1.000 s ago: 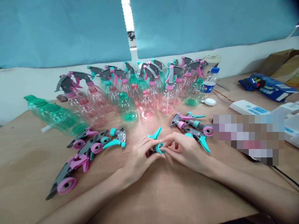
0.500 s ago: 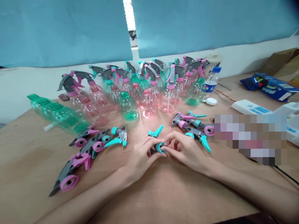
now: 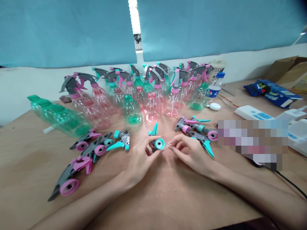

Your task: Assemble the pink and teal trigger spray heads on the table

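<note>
The left hand (image 3: 141, 156) is curling its thumb and fingers closely around a grey plastic spray head with a turquoise collar and trigger (image 3: 158, 143), which is sitting between the two hands over the brown tabletop (image 3: 153, 198). The collar's round opening is facing the camera. The right hand (image 3: 192, 155) is hovering just beside that collar, thumb and fingertips drawing nearly together (whether they are pinching something tiny, I cannot tell). To the left, a grey plastic spray head with a wide pink collar (image 3: 63, 182) is lying nearest the camera; to the right, a grey plastic spray head with a turquoise trigger (image 3: 203, 142) is resting beyond the right hand. Behind, a clear green plastic bottle (image 3: 132, 110) is standing uncapped beside a clear pink plastic bottle (image 3: 152, 108), also open-necked.
</note>
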Action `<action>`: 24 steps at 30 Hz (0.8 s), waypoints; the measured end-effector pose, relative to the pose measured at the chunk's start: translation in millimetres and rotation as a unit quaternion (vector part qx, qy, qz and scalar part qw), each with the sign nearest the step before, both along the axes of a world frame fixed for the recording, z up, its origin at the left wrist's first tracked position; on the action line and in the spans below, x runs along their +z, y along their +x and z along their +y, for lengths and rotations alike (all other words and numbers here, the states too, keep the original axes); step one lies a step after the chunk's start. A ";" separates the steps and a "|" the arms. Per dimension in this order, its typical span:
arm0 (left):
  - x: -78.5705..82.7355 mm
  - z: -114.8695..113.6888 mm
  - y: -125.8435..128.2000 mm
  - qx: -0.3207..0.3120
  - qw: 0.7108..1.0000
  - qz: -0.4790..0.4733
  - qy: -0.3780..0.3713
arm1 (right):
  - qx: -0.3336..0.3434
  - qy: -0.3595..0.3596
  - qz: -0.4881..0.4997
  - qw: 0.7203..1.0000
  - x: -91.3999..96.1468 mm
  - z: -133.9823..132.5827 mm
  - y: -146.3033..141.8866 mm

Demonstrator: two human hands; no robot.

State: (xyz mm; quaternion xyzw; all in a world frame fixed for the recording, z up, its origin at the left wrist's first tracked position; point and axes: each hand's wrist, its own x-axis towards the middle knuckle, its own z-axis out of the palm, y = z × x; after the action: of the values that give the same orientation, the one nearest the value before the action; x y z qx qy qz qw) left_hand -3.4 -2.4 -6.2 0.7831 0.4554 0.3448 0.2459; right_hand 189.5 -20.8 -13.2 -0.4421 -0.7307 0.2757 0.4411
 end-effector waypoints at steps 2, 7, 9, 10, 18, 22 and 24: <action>1.3 -0.9 -0.4 -0.001 1.000 -0.014 0.028 | 0.010 -0.009 -0.005 1.000 -1.4 0.0 -1.0; 2.9 1.4 3.0 -0.046 0.994 0.027 0.098 | 0.000 0.098 0.000 0.995 0.4 -1.7 -0.4; 1.9 6.3 8.3 -0.061 0.992 0.048 0.103 | -0.025 0.174 -0.005 0.984 5.0 -0.9 3.1; 1.3 9.8 12.2 -0.068 0.991 0.055 0.105 | -0.045 0.209 -0.007 0.977 8.1 0.4 5.7; 4.0 49.1 70.7 -0.164 0.963 0.090 0.193 | -0.224 0.279 0.026 0.933 25.8 33.0 44.1; 6.2 56.1 102.8 -0.168 0.955 0.128 0.207 | -0.286 0.280 0.068 0.914 23.9 51.7 63.2; 6.4 56.9 114.3 -0.175 0.951 0.159 0.198 | -0.303 0.268 0.073 0.911 22.8 56.1 67.9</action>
State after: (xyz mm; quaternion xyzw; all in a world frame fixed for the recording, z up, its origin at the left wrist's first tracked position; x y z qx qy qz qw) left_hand 110.9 54.5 0.2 0.9282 0.2667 0.2507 0.0667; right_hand 257.3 35.3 9.6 -0.4861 -0.5735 -0.0459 0.6578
